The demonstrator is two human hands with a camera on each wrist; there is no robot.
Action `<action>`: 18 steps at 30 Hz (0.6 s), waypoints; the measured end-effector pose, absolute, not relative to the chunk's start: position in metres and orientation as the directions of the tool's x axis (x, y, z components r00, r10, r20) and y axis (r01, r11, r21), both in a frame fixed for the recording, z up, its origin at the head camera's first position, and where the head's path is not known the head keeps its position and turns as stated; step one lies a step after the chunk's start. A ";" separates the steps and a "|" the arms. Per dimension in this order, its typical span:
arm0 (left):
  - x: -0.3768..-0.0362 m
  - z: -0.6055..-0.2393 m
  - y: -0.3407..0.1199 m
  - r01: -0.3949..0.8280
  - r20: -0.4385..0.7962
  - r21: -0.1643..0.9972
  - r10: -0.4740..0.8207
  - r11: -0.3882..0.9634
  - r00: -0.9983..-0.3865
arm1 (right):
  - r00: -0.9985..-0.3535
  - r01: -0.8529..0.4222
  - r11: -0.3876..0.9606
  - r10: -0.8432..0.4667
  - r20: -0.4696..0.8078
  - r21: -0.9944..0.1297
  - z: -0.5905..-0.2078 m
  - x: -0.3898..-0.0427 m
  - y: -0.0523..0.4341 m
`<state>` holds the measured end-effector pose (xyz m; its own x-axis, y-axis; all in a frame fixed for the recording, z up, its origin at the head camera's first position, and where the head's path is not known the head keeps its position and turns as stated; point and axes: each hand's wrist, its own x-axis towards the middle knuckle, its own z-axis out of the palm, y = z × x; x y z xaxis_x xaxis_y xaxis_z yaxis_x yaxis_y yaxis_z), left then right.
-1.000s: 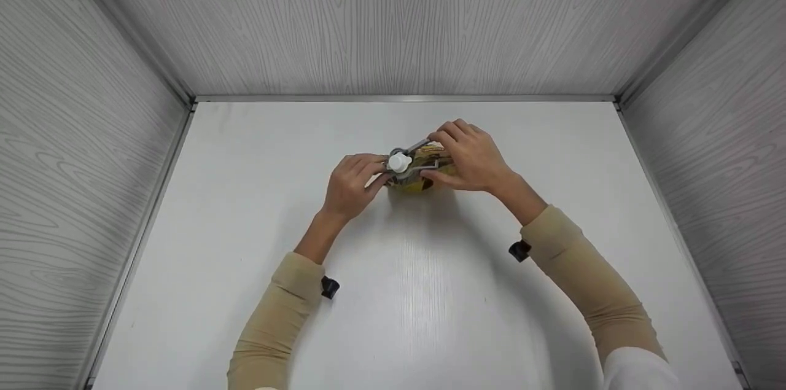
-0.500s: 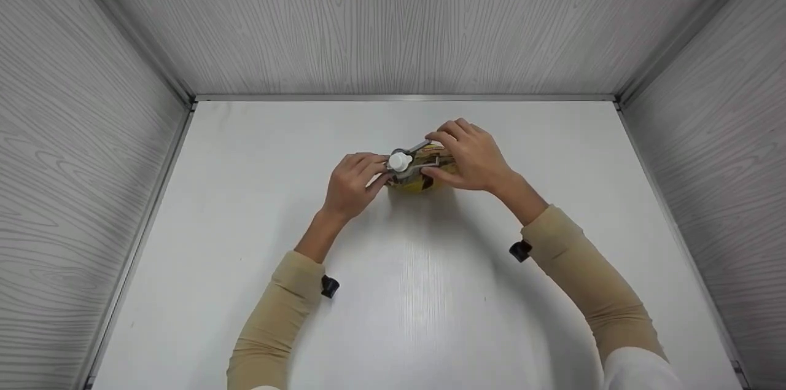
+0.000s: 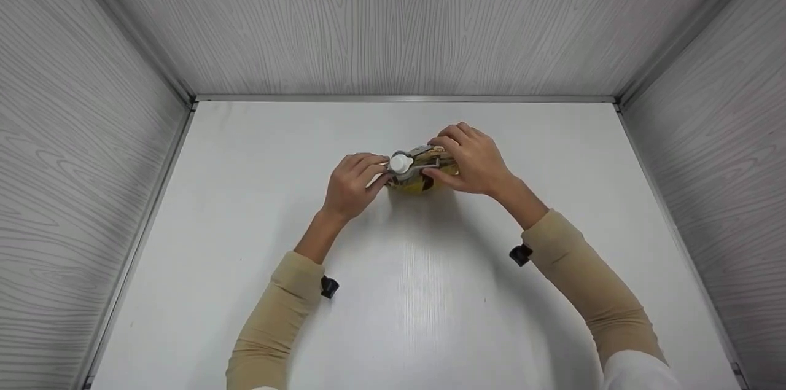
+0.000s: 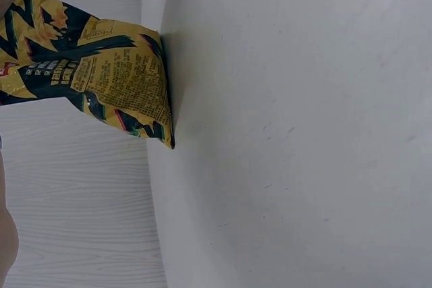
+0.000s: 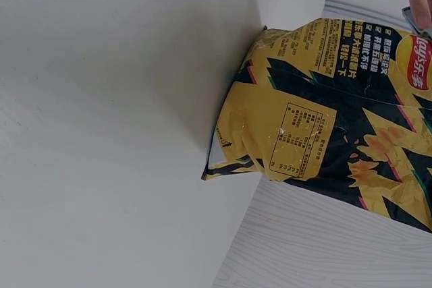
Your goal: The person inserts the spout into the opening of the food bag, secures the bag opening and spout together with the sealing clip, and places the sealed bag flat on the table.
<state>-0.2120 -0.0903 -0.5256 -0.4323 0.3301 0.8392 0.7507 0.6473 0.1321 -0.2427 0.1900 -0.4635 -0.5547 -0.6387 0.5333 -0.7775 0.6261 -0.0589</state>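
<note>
A yellow and black Lay's chip bag (image 3: 416,186) stands upright on the white table, its lower part showing in the left wrist view and its printed back (image 5: 304,119) in the right wrist view. Across its top lies a grey bag clip with a white spout cap (image 3: 401,163). My left hand (image 3: 351,186) pinches the clip's left end beside the cap. At the other end my right hand (image 3: 471,159) has its fingers on the far grey bar and its thumb at the near bar, pinching the clip over the bag's top. The right hand covers the bag's right end.
Grey wood-grain panels (image 3: 393,21) wall the table (image 3: 393,304) at the back and both sides, with a metal strip (image 3: 307,98) along the back edge. A small black camera (image 3: 329,287) sits at the left sleeve, another black camera (image 3: 521,254) at the right.
My right hand has moved slightly toward me, and the clip's far bar has swung inward, closer to the near bar. My left hand has stayed in place.
</note>
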 end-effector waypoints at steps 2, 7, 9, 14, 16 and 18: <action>-0.212 -0.526 -0.090 0.751 0.837 0.133 0.332 0.647 -0.434 | -0.552 -0.777 0.627 -0.637 0.538 -0.056 -0.464 -0.242 0.190; -0.211 -0.527 -0.091 0.746 0.837 0.129 0.332 0.653 -0.436 | -0.532 -0.782 0.622 -0.630 0.565 -0.042 -0.464 -0.241 0.188; -0.211 -0.527 -0.091 0.746 0.839 0.128 0.329 0.654 -0.433 | -0.515 -0.787 0.616 -0.629 0.583 -0.031 -0.464 -0.241 0.188; -0.211 -0.527 -0.092 0.752 0.846 0.133 0.321 0.645 -0.425 | -0.493 -0.792 0.610 -0.626 0.604 -0.014 -0.464 -0.241 0.188; -0.211 -0.527 -0.092 0.755 0.847 0.139 0.319 0.641 -0.426 | -0.494 -0.791 0.612 -0.626 0.604 -0.013 -0.465 -0.241 0.188; -0.212 -0.527 -0.093 0.756 0.846 0.140 0.319 0.639 -0.427 | -0.493 -0.791 0.612 -0.626 0.604 -0.012 -0.465 -0.241 0.188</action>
